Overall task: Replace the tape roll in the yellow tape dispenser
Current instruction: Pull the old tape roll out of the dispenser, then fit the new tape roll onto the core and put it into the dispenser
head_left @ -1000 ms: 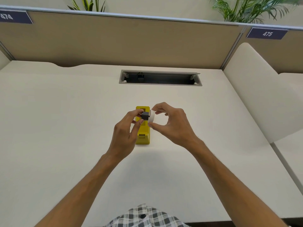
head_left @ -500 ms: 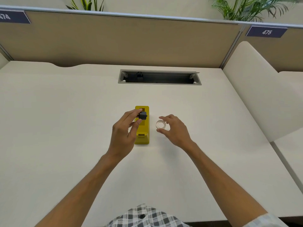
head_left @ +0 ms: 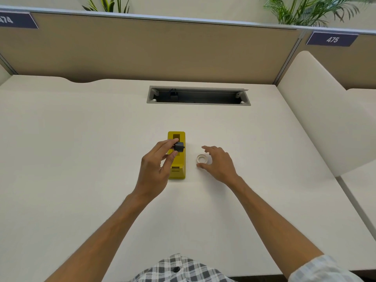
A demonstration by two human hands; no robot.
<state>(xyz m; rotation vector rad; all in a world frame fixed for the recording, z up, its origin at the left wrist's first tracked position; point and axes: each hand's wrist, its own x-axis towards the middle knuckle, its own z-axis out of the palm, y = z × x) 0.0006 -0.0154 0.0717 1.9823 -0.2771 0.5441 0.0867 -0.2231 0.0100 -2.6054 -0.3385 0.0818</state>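
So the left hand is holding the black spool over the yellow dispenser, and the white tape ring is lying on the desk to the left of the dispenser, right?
Not quite. The head view shows the white tape ring lying on the desk to the right of the dispenser, by the open right hand. The rest holds: the left hand holds the black spool over the dispenser.

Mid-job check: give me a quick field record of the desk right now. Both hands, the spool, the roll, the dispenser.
left hand: fingertip grip on the black spool, held above the dispenser
right hand: open, fingers spread around the tape roll, not gripping it
tape roll: whitish ring lying flat on the desk, right of the dispenser
yellow tape dispenser: on the desk, roll slot empty
spool status: bare, no roll on it
cable tray: open slot at the back of the desk
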